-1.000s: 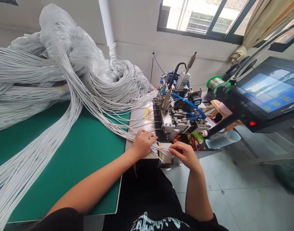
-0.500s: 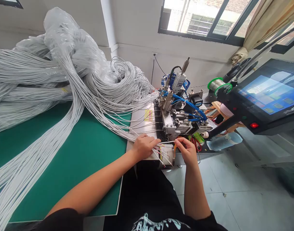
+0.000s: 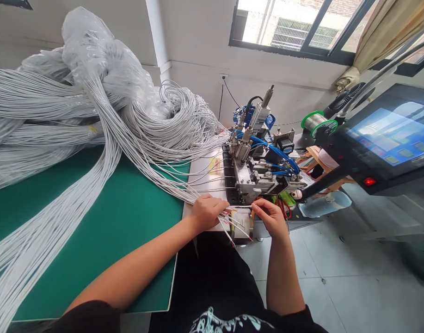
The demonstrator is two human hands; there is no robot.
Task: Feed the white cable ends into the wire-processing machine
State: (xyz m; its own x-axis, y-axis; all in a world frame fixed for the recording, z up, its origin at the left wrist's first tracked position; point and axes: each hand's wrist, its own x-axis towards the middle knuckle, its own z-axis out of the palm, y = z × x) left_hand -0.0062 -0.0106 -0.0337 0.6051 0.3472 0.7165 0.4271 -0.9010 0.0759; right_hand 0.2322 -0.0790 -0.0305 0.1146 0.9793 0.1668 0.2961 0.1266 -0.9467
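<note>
My left hand (image 3: 209,212) is closed over a bunch of thin white cables (image 3: 177,188) at the front of the machine. Several loose cable ends (image 3: 237,224), some with reddish tips, fan out past its fingers. One cable runs from there to my right hand (image 3: 270,216), whose thumb and forefinger pinch its end. Just behind both hands stands the machine (image 3: 244,178), with metal cylinders and blue air hoses. More cables lie side by side across a white plate (image 3: 201,171) into its black slotted edge.
Large cable bundles (image 3: 156,125), partly in plastic wrap, cover much of the green table (image 3: 135,231). At the right are a control screen (image 3: 392,134), a solder wire spool (image 3: 317,124), red-handled scissors (image 3: 287,208) and a clear plastic bottle (image 3: 324,204).
The loose cable ends beyond my left hand have shifted and hang a little lower. Both hands stay almost in place, still holding cables.
</note>
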